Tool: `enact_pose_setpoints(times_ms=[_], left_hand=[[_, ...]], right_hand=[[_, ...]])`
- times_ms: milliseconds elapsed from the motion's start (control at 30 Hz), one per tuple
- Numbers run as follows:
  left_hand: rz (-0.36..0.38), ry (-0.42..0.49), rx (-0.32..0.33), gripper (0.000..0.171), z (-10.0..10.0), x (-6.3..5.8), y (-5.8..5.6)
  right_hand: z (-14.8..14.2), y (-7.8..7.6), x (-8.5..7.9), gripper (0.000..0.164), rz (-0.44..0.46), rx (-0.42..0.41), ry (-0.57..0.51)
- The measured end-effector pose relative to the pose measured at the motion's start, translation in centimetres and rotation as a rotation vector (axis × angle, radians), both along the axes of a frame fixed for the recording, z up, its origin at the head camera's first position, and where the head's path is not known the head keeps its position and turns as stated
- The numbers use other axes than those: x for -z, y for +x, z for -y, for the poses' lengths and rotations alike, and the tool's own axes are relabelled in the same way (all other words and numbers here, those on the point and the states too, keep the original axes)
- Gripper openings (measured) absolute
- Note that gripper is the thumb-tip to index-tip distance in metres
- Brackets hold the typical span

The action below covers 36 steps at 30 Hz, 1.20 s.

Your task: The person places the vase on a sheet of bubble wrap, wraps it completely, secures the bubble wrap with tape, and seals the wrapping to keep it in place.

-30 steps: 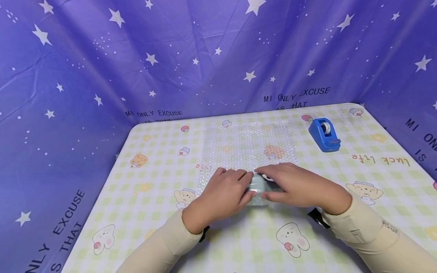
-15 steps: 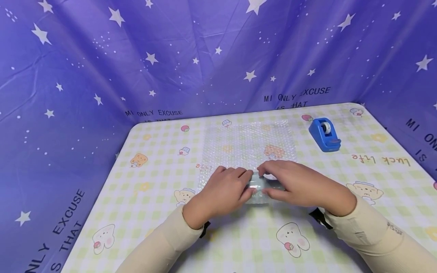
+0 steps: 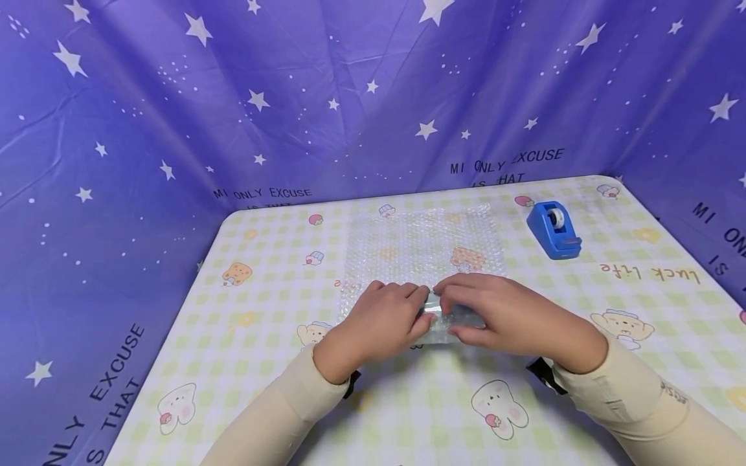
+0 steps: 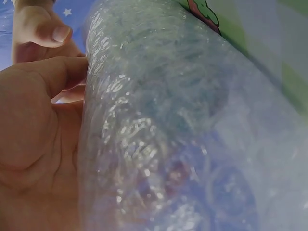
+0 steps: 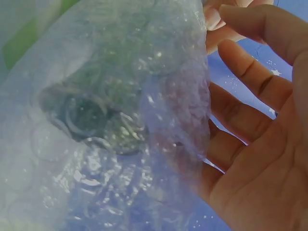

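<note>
A short roll of clear bubble wrap lies between both hands on the table. A greenish, tube-like object with a dark round end shows blurred through the layers; its kind is unclear. My left hand grips the left part of the roll, fingers over the far side and thumb on the near side. My right hand holds the right part with bent fingers, thumb close to the near side. In the right wrist view, several of its fingertips go behind the wrap. The flat bubble wrap sheet stretches away behind the roll.
A blue tape dispenser with a white roll stands at the back right of the table. A checked cloth with cartoon prints covers the tabletop. Purple curtains with stars hang behind the table and along its sides.
The roll has turned and shifted slightly away from the person, its near edge now farther back. The right hand's fingers have lifted and resettled on it, while the left hand has moved slightly forward.
</note>
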<state>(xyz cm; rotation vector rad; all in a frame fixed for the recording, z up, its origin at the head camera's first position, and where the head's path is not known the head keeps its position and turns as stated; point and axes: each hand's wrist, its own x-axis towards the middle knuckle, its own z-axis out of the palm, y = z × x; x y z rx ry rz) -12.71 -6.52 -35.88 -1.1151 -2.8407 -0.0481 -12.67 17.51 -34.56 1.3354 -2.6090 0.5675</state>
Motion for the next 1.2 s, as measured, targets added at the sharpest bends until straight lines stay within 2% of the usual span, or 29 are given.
enact_pose_setpoints(times_ms=[333, 533, 867, 1200], left_hand=[[0.066, -0.009, 0.001, 0.038, 0.10, -0.01, -0.31], [0.087, -0.020, 0.011, 0.036, 0.13, 0.03, -0.36], [0.166, -0.038, -0.009, 0.054, 0.25, -0.02, -0.34], [0.207, -0.049, -0.020, 0.059, 0.33, 0.10, -0.57]], right_hand=[[0.02, -0.09, 0.19, 0.022, -0.009, 0.017, 0.019], [-0.11, -0.40, 0.51, 0.022, -0.036, -0.017, -0.007], [-0.13, -0.70, 0.60, 0.023, -0.038, -0.022, -0.034], [-0.11, -0.73, 0.64, 0.018, -0.058, -0.047, -0.020]])
